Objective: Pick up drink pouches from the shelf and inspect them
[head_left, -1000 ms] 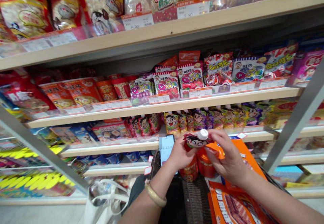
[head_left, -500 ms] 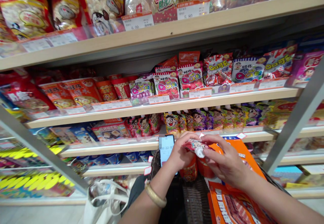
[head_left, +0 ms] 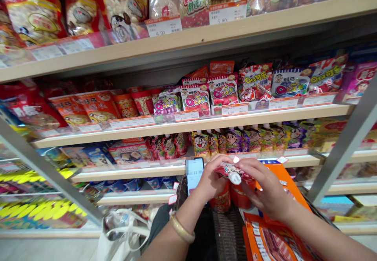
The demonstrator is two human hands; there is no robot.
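Observation:
Between my two hands is a red spouted drink pouch (head_left: 225,170), its white cap (head_left: 235,178) pointing toward me. My left hand (head_left: 212,177) is closed around the pouch's left side. The fingers of my right hand (head_left: 266,188) curl against its right side, close to the cap; the thumb is partly hidden. Below the pouch, a wicker basket (head_left: 228,233) holds red-orange tubs (head_left: 220,203) and large orange snack packs (head_left: 272,239). Just left of my left hand, a phone (head_left: 194,174) with a timer on its screen stands at the basket's edge.
Ahead, the middle shelf (head_left: 188,124) carries gummy candy bags (head_left: 196,102) and orange packets. Beneath it stands a row of capped pouches (head_left: 232,140). Snack bags fill the upper shelf (head_left: 176,35). Metal uprights flank the shelving. A white tote bag (head_left: 120,233) is at lower left.
My right fingers have shifted from the white cap toward the pouch's upper right side, leaving the cap more exposed. The pouch has tilted slightly, and the view has moved a little.

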